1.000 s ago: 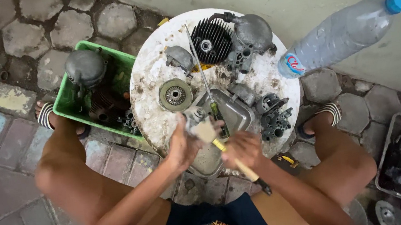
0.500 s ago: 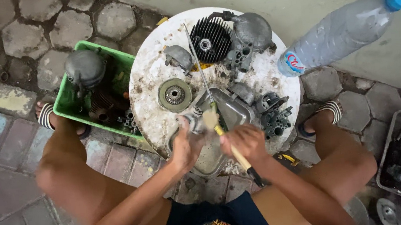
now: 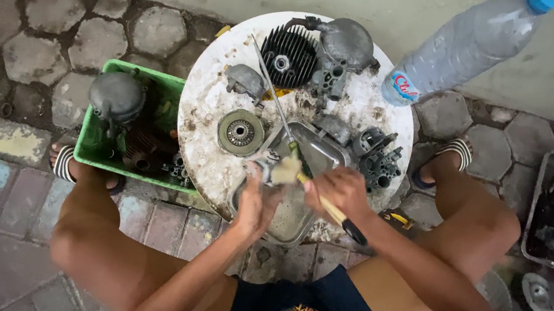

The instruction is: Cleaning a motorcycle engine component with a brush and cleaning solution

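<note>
1. Right hand (image 3: 342, 190): fingers curled around the wooden handle of a paintbrush (image 3: 315, 189), forearm angled in from the lower right; the bristles point up-left, toward the left hand.
2. Left hand (image 3: 254, 202): closed around a small metal part (image 3: 261, 167), which sits at its fingertips, just beside the brush bristles; forearm comes in from the lower left.
3. Metal tray (image 3: 321, 151): directly under and just beyond both hands, on the round white table (image 3: 207, 108).
4. Clutch disc (image 3: 240, 132): beyond the left hand.
5. Finned cylinder head (image 3: 288, 57): far side of the table, well beyond the hands.
6. Green crate (image 3: 94, 144): left of the left hand, holding engine parts.
7. Plastic bottle (image 3: 471, 42): beyond the right hand, to its right.
</note>
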